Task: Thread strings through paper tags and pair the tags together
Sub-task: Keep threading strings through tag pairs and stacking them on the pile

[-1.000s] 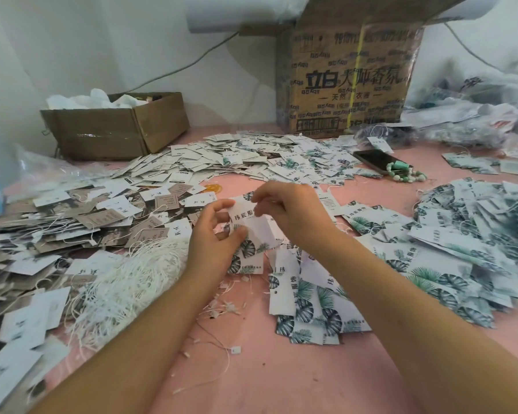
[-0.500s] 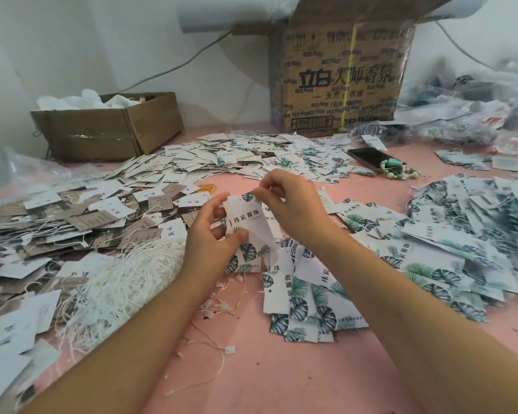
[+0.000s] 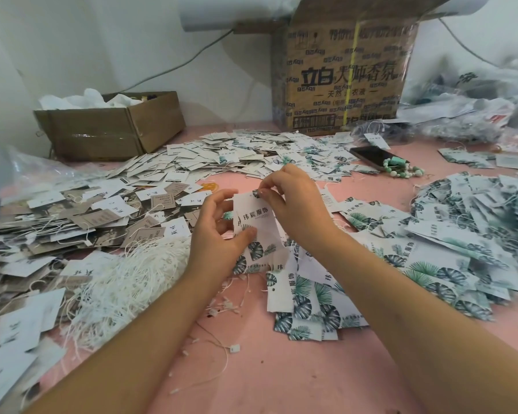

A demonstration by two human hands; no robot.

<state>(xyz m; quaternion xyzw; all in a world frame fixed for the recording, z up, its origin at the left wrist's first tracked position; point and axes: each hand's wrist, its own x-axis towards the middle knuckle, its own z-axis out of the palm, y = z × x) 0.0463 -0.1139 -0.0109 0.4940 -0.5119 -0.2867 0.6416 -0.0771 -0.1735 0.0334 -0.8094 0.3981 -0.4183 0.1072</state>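
Fingers [image 3: 269, 195] of the right hand [image 3: 296, 206] hide the tag's [image 3: 256, 224] top corner; carton [image 3: 341, 82] cropped above.

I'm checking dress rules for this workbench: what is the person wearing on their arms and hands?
Nothing that shows. Both arms are bare all the way to the bottom edge of the picture, with no sleeve or cuff in view. The left hand and the right hand have no gloves, and no ring, watch or bracelet shows on the visible fingers or wrists.
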